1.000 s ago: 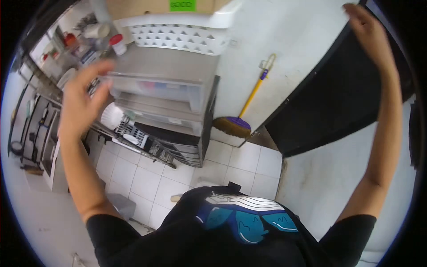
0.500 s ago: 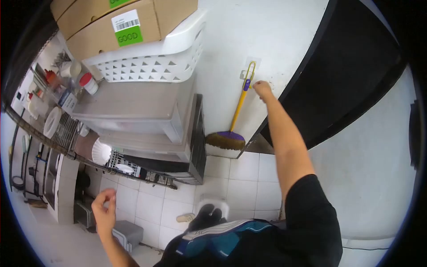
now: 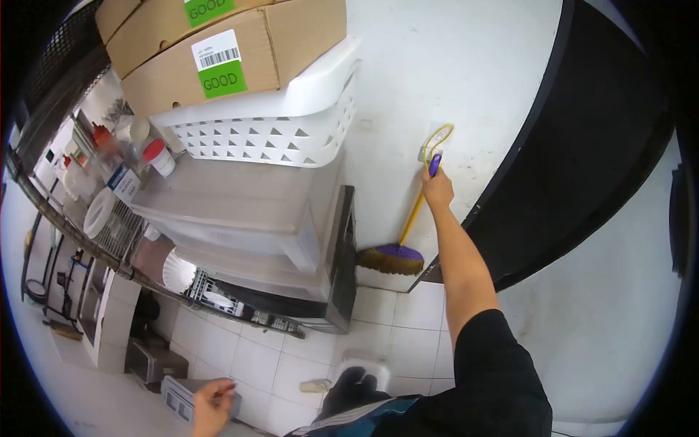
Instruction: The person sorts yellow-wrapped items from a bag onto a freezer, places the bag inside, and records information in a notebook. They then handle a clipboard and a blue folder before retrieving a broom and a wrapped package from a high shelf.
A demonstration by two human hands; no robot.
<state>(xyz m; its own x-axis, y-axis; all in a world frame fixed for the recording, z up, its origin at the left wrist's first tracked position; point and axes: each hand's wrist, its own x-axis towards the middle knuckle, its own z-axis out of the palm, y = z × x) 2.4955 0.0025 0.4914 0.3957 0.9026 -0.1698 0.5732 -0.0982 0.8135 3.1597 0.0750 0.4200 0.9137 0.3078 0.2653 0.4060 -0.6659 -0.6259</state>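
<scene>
A broom (image 3: pixel 413 218) with a yellow handle, a purple cap at its top and a brown-bristled purple head hangs upright against the white wall. My right hand (image 3: pixel 437 188) is closed round the upper handle, just below the purple grip. From the broom's top a yellow loop (image 3: pixel 441 137) reaches up to a small hook on the wall. At the lower left, my left hand (image 3: pixel 214 402) is in the air with fingers curled, above a grey bin (image 3: pixel 179 399); whether it holds anything small I cannot make out.
Left of the broom stands a grey plastic drawer unit (image 3: pixel 240 193) bearing a white basket (image 3: pixel 269 135) and cardboard boxes (image 3: pixel 306 36). A wire shelf with bottles and tubs lies further left. A black door panel (image 3: pixel 582 146) is at the right. A white step stool (image 3: pixel 375 368) is near my feet.
My right hand has gone from beside the broom's top to a grip on its handle. The left hand has dropped lower in view. The whole view has shifted.
</scene>
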